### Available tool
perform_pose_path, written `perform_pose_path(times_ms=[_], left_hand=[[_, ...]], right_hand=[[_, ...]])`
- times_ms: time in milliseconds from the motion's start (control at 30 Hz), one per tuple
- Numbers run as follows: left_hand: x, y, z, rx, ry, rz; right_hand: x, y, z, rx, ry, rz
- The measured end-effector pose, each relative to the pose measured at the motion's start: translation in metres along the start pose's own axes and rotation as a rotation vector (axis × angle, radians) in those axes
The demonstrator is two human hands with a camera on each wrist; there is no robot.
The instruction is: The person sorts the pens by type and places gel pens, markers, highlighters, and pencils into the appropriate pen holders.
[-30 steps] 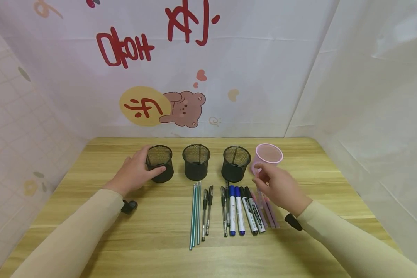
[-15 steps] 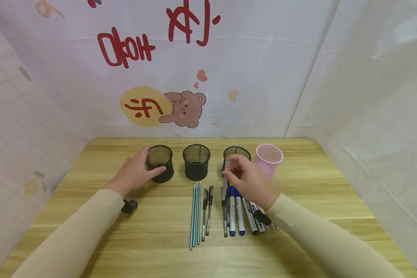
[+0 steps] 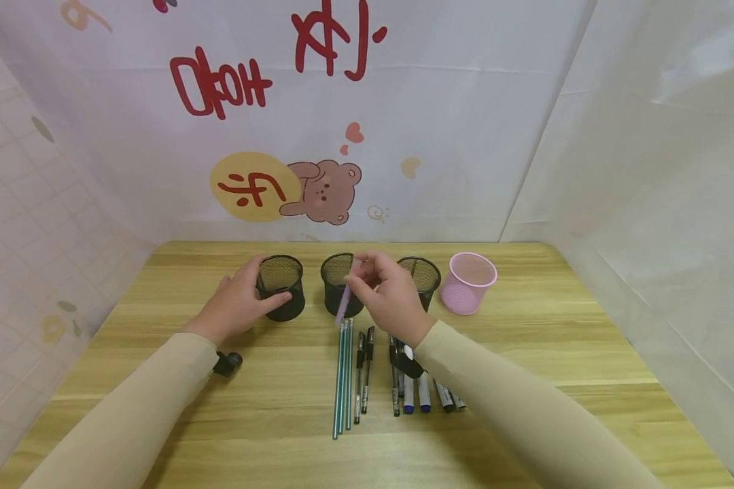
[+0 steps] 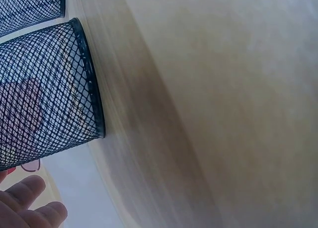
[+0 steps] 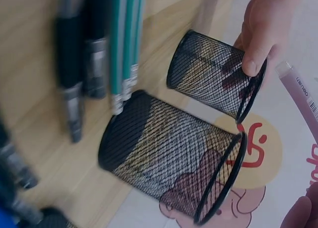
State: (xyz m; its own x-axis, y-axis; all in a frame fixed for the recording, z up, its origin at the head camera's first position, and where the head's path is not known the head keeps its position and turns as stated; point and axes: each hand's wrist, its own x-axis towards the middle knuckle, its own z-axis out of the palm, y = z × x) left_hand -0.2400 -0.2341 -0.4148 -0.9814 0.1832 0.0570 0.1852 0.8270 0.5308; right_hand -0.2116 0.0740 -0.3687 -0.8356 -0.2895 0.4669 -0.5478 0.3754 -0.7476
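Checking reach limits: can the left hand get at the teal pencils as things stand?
Probably yes, once the left hand frees its grip on the leftmost black cup: bare table lies between it and the teal pencils, and the purple stick in the right hand appears only near the pencils' far ends.

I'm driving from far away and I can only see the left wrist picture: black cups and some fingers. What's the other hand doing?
Observer: The right hand is holding a purple stick.
Operator: Ooh! Are all the cups black?
Observer: No, at the right end of the row there's a pink cup.
Operator: Is there anything to draw with?
Observer: Yes, three green pencils lie side by side.
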Motion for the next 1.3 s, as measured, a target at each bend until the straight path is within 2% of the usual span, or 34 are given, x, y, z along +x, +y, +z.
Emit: perform_pose_path(times_ms=[367,600,900,1033,1300], left_hand=[[0.0,-0.002,0.001,-0.021,0.015,0.021],[0.0,-0.002,0.001,-0.022,0.02,0.021],[0.0,-0.002,0.001,-0.033,0.016,0.02],[0.0,-0.001,0.001,-0.035,0.016,0.019],[-0.001,0.0,0.001,-0.036,0.013,0.014]], right_hand=[[0.026,-0.007,0.031,0.062,0.033,0.004],[0.038,-0.007,0.045,0.108,0.121,-0.003],[0.045,-0.007,0.061,0.174,0.253,-0.011],[0.046,-0.007,0.064,0.145,0.262,-0.006],[0.043,-0.004,0.069,0.028,0.226,0.015]])
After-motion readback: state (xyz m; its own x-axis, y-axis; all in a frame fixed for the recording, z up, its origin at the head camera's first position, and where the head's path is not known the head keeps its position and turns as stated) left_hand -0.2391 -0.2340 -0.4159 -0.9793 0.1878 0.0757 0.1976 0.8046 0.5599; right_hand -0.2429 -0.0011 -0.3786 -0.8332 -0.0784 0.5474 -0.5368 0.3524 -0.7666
